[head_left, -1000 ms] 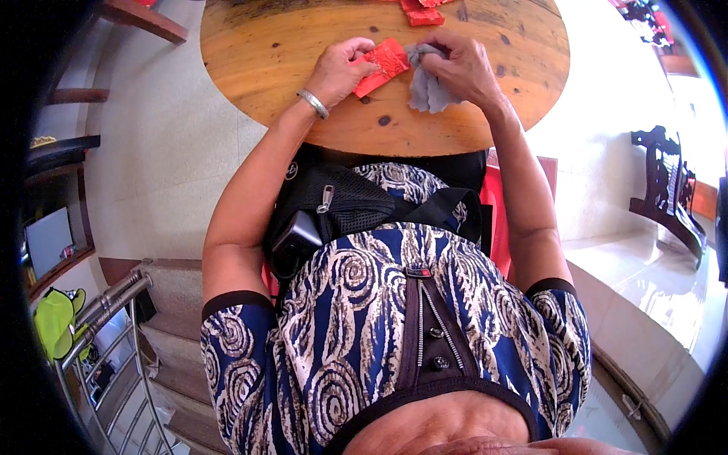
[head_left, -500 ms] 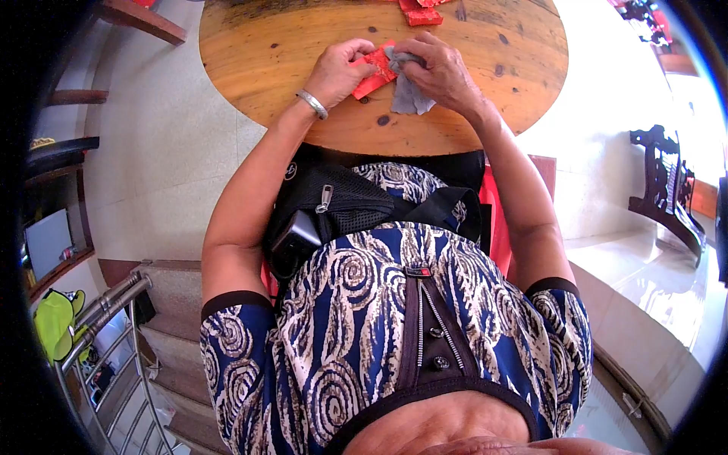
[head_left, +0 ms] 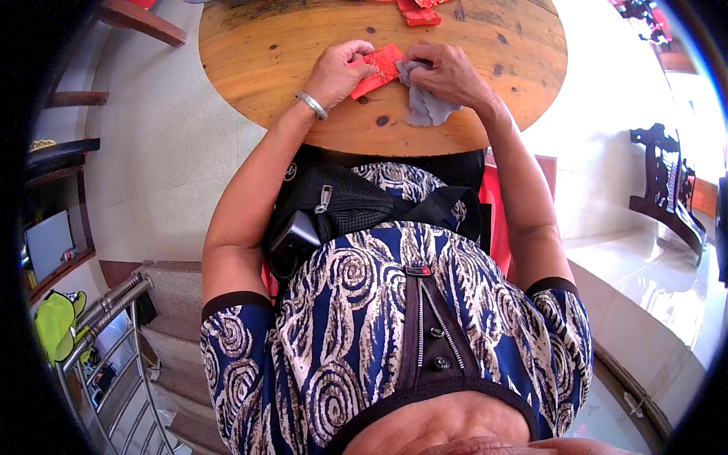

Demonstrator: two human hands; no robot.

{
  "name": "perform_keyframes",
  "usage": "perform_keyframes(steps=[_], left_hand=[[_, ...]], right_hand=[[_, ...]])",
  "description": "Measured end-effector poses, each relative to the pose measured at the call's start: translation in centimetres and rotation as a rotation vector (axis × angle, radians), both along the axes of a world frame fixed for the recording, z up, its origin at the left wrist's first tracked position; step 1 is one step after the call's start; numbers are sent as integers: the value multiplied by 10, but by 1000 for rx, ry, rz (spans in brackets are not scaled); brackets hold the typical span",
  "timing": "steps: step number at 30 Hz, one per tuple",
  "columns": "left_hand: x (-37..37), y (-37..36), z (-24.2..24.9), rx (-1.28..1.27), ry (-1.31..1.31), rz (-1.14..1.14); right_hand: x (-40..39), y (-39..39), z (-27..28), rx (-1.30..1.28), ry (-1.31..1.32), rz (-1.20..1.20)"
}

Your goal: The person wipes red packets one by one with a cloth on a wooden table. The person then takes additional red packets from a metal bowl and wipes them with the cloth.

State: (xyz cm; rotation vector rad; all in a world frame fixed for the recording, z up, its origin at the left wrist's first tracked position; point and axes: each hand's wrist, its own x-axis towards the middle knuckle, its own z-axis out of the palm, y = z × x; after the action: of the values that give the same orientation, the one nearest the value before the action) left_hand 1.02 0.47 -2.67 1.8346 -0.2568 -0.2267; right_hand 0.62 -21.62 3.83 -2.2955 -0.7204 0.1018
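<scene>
My left hand point(head_left: 334, 76) is closed on the left side of a red paper packet point(head_left: 386, 62) with gold-toned print, held low over the round wooden table point(head_left: 265, 64). In my right hand point(head_left: 447, 74) is a crumpled grey cloth point(head_left: 429, 108), pinched between thumb and fingers. The cloth's upper end comes right up to the packet's right edge, and its loose part hangs down toward the table's near edge. More red packets point(head_left: 422, 15) lie at the far side of the tabletop.
A black bag point(head_left: 341, 201) rests on my lap below the table edge. Stairs point(head_left: 178, 341) with a metal railing point(head_left: 114, 303) are at lower left. To the right stands a dark carved wooden chair point(head_left: 667, 189); a wooden leg point(head_left: 144, 19) juts in at upper left.
My right hand and the grey cloth have moved right and slightly down, off the packet's face toward its right edge. More of the packet shows. My left hand has hardly moved.
</scene>
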Motion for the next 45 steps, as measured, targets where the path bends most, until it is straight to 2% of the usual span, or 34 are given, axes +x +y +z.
perform_keyframes(steps=[22, 34, 37, 39, 43, 45], left_hand=[[-1, 0, 2, -5, 3, 19], [0, 1, 0, -24, 16, 15], [0, 0, 1, -49, 14, 36], [-2, 0, 5, -52, 33, 40], [-4, 0, 10, -22, 12, 45], [-3, 0, 8, -29, -12, 51]], right_hand=[[6, -10, -3, -54, 220, 57], [0, -4, 3, -68, 259, -35], [-2, 0, 2, 11, 216, -123], [0, 0, -6, 4, 42, -154], [5, -3, -16, -27, -82, -215], [7, -5, -18, 36, -156, -316]])
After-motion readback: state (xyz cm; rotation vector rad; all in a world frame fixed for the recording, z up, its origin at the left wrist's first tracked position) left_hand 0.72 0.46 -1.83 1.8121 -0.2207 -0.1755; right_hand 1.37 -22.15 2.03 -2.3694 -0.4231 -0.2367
